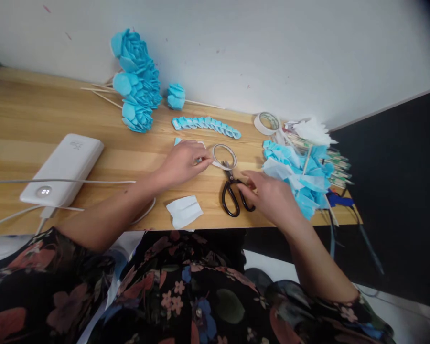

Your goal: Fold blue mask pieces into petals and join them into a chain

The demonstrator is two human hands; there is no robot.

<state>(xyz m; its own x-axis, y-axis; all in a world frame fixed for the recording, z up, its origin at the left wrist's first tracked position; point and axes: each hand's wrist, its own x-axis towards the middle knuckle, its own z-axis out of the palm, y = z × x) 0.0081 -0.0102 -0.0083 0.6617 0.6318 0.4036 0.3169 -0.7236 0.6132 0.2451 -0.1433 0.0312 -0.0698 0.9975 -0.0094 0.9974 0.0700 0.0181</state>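
My left hand (186,161) is over the middle of the wooden table, thumb and fingers pinched together. Its fingertips meet the left edge of a roll of clear tape (235,155); what lies between them is hidden. A small blue paper corner (178,141) shows behind that hand. My right hand (274,197) is beside the black-handled scissors (230,203), thumb and forefinger apart above the right handle loop. The scissor blades point away, toward the tape roll. A pale folded piece of paper (185,211) lies near the front edge.
Blue paper flowers (138,86) on sticks lie at the back left, with a smaller flower (176,96) and a row of folded blue strips (206,125). Right: another tape roll (267,124) and blue crepe paper (290,172). Left: a white power bank (62,167) with cables.
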